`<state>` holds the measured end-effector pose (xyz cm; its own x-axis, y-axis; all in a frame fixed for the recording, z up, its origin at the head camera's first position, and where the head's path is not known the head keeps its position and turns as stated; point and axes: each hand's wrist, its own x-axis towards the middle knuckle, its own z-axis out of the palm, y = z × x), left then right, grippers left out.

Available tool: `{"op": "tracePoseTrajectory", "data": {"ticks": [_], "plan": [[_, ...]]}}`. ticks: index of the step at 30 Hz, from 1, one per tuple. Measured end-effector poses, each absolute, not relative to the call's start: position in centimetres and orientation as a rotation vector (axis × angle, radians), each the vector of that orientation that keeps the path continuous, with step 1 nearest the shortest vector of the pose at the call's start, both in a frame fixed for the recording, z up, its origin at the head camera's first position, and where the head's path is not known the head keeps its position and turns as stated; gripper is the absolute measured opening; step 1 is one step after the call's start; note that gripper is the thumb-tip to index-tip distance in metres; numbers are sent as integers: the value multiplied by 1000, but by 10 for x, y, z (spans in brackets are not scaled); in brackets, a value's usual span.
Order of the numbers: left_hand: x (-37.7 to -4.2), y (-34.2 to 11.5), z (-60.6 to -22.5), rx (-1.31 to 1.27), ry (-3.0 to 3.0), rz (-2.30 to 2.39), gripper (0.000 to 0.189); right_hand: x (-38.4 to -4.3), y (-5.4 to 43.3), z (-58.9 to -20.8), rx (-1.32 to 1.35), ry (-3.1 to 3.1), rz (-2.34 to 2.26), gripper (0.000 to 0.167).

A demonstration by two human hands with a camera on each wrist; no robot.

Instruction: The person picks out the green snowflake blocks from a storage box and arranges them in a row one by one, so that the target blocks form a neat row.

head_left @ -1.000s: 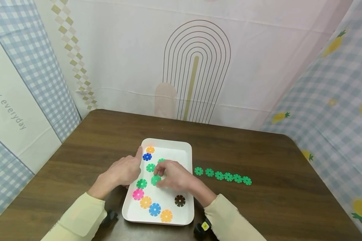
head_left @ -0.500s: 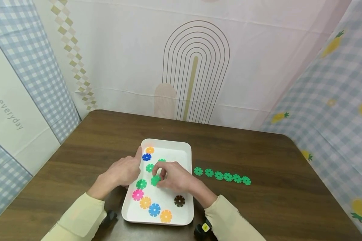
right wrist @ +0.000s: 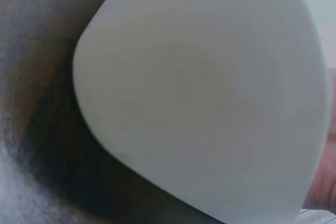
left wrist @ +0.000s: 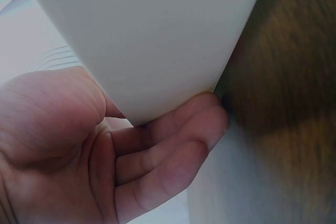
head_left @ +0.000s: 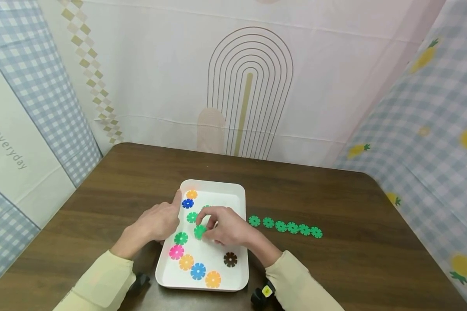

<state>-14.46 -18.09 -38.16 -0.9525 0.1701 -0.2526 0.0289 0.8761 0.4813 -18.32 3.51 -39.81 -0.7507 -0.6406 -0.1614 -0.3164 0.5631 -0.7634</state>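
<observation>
My right hand (head_left: 227, 226) is over the white tray (head_left: 239, 196), its thumb and index finger pinching a green notched snowflake disc (head_left: 199, 232). The wrist camera on that side shows mostly the tray's outer wall (right wrist: 199, 87), with a bit of the hand (right wrist: 321, 177) at the right edge. My left hand (head_left: 161, 221) grips the tray's left side. Its fingers (left wrist: 168, 171) curl against the wall's lower edge in the left wrist view, and the index finger lies along the rim in the head view. Another green disc (head_left: 192, 217) lies just left of the right hand, which partly hides one behind it.
Inside the tray lie a dark blue disc (head_left: 187, 203), a pink disc (head_left: 176, 252), a light blue disc (head_left: 198, 271), a brown disc (head_left: 230, 259) and several orange ones. A row of green discs (head_left: 292, 227) runs rightward across the brown table (head_left: 315, 194). Fabric curtains (head_left: 159, 86) enclose it.
The head view has drifted slightly, shifting everything a little left. My right fingers have adjusted slightly at the green disc. The left hand keeps its place on the tray.
</observation>
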Motion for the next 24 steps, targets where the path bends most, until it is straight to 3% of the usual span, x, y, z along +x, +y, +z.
{"op": "tracePoseTrajectory", "data": {"ticks": [24], "plan": [[-141,-180,-382,104,2761,718,89,-190,61,-379,-703,2348,-1303,26]]}}
